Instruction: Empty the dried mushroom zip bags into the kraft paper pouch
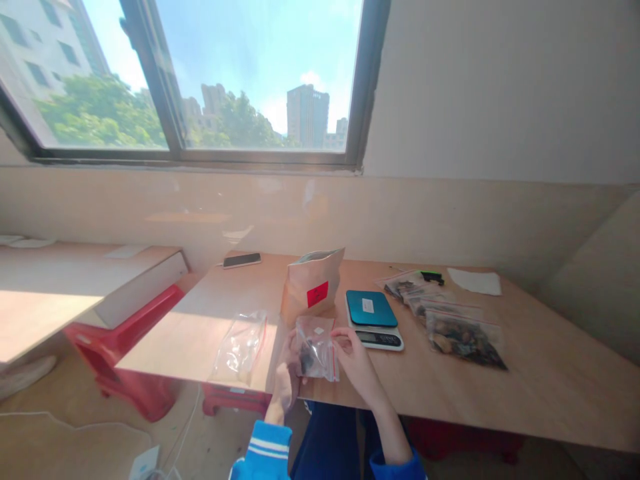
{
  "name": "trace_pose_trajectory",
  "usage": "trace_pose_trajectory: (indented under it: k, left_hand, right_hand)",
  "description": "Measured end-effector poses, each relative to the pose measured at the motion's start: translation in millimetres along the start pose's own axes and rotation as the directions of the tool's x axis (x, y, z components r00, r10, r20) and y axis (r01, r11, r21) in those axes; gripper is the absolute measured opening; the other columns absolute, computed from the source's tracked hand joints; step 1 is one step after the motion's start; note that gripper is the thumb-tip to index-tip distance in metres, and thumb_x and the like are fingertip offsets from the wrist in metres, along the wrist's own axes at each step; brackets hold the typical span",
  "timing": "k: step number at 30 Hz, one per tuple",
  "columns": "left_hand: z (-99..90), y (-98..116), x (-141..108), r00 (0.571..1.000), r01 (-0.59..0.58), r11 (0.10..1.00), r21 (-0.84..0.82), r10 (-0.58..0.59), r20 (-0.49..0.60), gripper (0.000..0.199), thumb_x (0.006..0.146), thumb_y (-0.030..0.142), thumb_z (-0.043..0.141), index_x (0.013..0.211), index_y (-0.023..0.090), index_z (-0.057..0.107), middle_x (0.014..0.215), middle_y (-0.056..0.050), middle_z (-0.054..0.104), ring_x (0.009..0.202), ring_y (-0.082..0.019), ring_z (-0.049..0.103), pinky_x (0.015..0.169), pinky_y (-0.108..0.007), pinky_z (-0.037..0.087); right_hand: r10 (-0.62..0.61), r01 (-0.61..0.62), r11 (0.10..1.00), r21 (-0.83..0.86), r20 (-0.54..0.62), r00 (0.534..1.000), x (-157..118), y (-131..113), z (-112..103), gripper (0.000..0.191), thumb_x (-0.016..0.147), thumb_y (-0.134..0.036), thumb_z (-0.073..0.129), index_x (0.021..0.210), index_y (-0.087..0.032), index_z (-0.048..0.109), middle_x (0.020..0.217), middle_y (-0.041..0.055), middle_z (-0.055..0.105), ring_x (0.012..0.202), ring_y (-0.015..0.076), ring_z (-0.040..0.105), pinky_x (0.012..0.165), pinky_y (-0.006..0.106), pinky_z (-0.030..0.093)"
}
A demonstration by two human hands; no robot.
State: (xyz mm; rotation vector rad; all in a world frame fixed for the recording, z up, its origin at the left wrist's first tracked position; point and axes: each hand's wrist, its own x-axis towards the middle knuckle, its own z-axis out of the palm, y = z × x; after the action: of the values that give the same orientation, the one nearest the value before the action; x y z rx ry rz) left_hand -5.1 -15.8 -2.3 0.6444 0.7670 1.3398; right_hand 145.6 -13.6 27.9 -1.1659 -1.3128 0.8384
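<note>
A clear zip bag (317, 347) with some dark contents is held between my two hands near the table's front edge. My left hand (287, 367) is wrapped round the bag's left side. With its fingers pinched, my right hand (350, 353) grips the red-striped zip edge on the right. Just behind the bag stands a brown paper pouch (305, 280) with a red label, its top open. To the right of my right hand lies a kitchen scale (373, 310) with a teal plate and nothing on it.
Several filled zip bags (463, 337) lie overlapping right of the scale, near a green-and-black object (432, 277) and a white cloth or paper (475, 281). A flat clear bag (241, 347) is on the left. A phone (243, 260) lies at the back; red stools (130, 360) stand below.
</note>
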Motion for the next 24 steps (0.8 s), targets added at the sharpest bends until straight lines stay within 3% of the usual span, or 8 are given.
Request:
trace_pose_trajectory:
  k: [4, 8, 11, 13, 17, 20, 24]
  left_hand:
    - [-3.0, -1.8, 3.3, 0.997, -0.032, 0.999, 0.007, 0.031, 0.068, 0.056, 0.063, 0.023, 0.062, 0.119, 0.025, 0.054, 0.096, -0.005, 0.071, 0.039, -0.005, 0.043, 0.030, -0.017, 0.029]
    - [-2.3, -2.8, 6.6, 0.993, -0.080, 0.996, 0.041, 0.076, 0.086, 0.056, 0.063, 0.017, 0.060, 0.119, 0.023, 0.055, 0.092, -0.003, 0.070, 0.036, -0.003, 0.042, 0.028, -0.015, 0.029]
    - [-1.2, -1.7, 6.1, 0.994, -0.077, 0.995, 0.061, 0.071, 0.088, 0.055, 0.067, 0.016, 0.063, 0.120, 0.024, 0.055, 0.096, -0.003, 0.070, 0.040, -0.003, 0.046, 0.029, -0.015, 0.032]
    - [-1.0, -0.9, 5.2, 0.992, -0.073, 0.994, 0.085, 0.064, 0.106, 0.054, 0.069, 0.018, 0.066, 0.122, 0.025, 0.054, 0.107, -0.005, 0.069, 0.046, -0.006, 0.053, 0.032, -0.015, 0.035]
    - [-1.1, 0.0, 3.4, 0.987, -0.086, 0.989, 0.118, 0.068, 0.147, 0.054, 0.073, 0.022, 0.066, 0.125, 0.024, 0.053, 0.123, -0.010, 0.064, 0.066, -0.016, 0.065, 0.037, -0.017, 0.042]
    - [0.7, 1.5, 1.1, 0.978, -0.107, 0.989, 0.102, 0.086, 0.189, 0.056, 0.074, 0.021, 0.059, 0.130, 0.021, 0.053, 0.127, -0.013, 0.062, 0.077, -0.023, 0.069, 0.040, -0.021, 0.045]
    - [4.4, 4.8, -1.8, 0.971, -0.104, 0.994, 0.038, 0.093, 0.221, 0.063, 0.069, 0.016, 0.054, 0.131, 0.025, 0.054, 0.125, -0.008, 0.064, 0.091, -0.029, 0.069, 0.049, -0.026, 0.051]
  right_hand:
    - [0.046, -0.038, 0.995, 0.096, -0.082, 0.996, -10.9, 15.5, 12.1, 0.022, 0.070, -0.035, 0.067, 0.079, -0.024, 0.050, 0.078, 0.0023, 0.062, 0.071, 0.0200, 0.063, 0.069, 0.034, 0.055]
    - [0.102, -0.094, 0.986, 0.140, -0.049, 0.994, -15.0, 19.1, 20.2, 0.024, 0.070, -0.038, 0.068, 0.081, -0.022, 0.054, 0.080, 0.0029, 0.063, 0.073, 0.0196, 0.064, 0.069, 0.033, 0.054]
    - [0.007, -0.007, 1.000, 0.010, 0.003, 1.000, -14.1, 14.3, 19.5, 0.015, 0.077, -0.033, 0.062, 0.084, -0.020, 0.061, 0.084, 0.0051, 0.064, 0.082, 0.0214, 0.064, 0.076, 0.035, 0.053]
    - [-0.122, 0.127, 0.982, -0.139, 0.046, 0.992, -13.5, 10.8, 16.2, 0.015, 0.078, -0.024, 0.060, 0.091, -0.020, 0.067, 0.092, 0.0072, 0.063, 0.091, 0.0233, 0.062, 0.085, 0.038, 0.051]
    - [-0.262, 0.295, 0.904, -0.310, 0.144, 0.954, -18.7, 11.6, 11.9, 0.045, 0.076, -0.007, 0.050, 0.112, -0.027, 0.068, 0.112, 0.0098, 0.061, 0.112, 0.0265, 0.056, 0.100, 0.045, 0.043]
    - [-0.245, 0.293, 0.907, -0.302, 0.187, 0.951, -26.6, 16.2, 13.8, 0.048, 0.078, -0.006, 0.048, 0.117, -0.028, 0.066, 0.121, 0.0095, 0.060, 0.118, 0.0270, 0.054, 0.103, 0.048, 0.041]
    - [-0.160, 0.196, 0.957, -0.212, 0.179, 0.971, -31.6, 15.8, 15.4, 0.039, 0.086, -0.017, 0.048, 0.121, -0.023, 0.063, 0.122, 0.0110, 0.063, 0.115, 0.0263, 0.057, 0.101, 0.046, 0.045]
